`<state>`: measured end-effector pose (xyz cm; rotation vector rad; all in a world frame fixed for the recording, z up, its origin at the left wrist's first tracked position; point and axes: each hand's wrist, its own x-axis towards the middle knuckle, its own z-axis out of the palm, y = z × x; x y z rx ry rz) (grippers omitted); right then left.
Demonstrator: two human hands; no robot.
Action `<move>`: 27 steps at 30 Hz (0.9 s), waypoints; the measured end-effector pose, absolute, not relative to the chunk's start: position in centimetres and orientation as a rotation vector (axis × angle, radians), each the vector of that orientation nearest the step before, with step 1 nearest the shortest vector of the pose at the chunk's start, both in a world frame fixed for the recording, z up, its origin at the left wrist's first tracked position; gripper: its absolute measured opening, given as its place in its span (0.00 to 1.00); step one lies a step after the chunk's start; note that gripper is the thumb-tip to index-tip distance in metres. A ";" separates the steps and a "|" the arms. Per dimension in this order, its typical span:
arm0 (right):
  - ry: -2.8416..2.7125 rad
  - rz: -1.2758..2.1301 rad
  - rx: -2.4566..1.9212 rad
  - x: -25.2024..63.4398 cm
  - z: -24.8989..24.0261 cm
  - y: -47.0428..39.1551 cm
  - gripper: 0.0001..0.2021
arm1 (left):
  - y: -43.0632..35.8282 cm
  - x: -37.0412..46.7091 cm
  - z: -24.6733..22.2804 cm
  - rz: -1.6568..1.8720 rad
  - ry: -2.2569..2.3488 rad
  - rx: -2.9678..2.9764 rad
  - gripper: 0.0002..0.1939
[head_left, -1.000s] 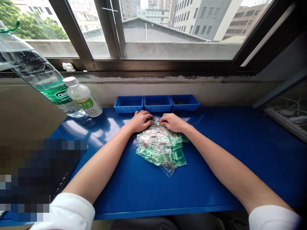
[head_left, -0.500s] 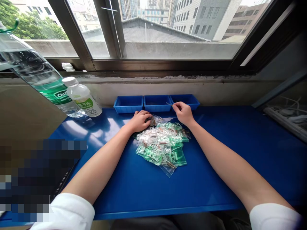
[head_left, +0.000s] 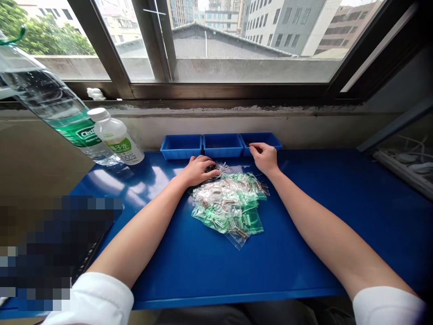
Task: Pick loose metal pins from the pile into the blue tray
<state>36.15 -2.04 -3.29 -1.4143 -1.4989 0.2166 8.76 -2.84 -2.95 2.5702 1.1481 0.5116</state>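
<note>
A heap of small clear and green plastic bags (head_left: pixel 219 198), with thin brown and pale pieces inside, lies in the middle of the blue table. My left hand (head_left: pixel 199 171) rests at the heap's upper left edge, over small dark parts (head_left: pixel 211 168); its thumb is apart from its bent fingers. At the front of the right-hand blue bin (head_left: pixel 278 145), my right hand (head_left: pixel 265 159) is pinched, fingertips over the bin's left part. Something tiny and dark shows by the fingertips, too small to name. Beside that bin stand a middle blue bin (head_left: pixel 223 153) and a left blue bin (head_left: pixel 182 154).
At the back left, a large water bottle (head_left: pixel 72 131) leans beside a small white bottle (head_left: pixel 118 140). A dark, partly blurred object (head_left: pixel 61 243) lies at the left edge. A window (head_left: pixel 250 54) rises behind the table; a power strip (head_left: pixel 404 164) is at far right.
My right hand has moved right, from the gap between the middle and right bins to over the right bin's front. My left hand has barely moved, its thumb slightly farther out.
</note>
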 end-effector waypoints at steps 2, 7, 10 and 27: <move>-1.626 0.275 -1.343 35.1 -2.8 -2.8 0.14 | -2.9 8.8 -2.9 0.512 1.150 2.574 0.27; -2.032 0.593 -1.058 32.4 -1.1 -5.0 0.20 | -3.0 8.8 -3.0 0.516 1.154 2.600 0.27; -1.997 0.641 -1.088 31.7 -0.8 -5.6 0.22 | -3.0 8.8 -3.0 0.522 1.153 2.610 0.26; -1.908 0.533 -1.290 34.6 -2.9 -3.8 0.16 | -3.1 8.8 -2.7 0.508 1.127 2.630 0.18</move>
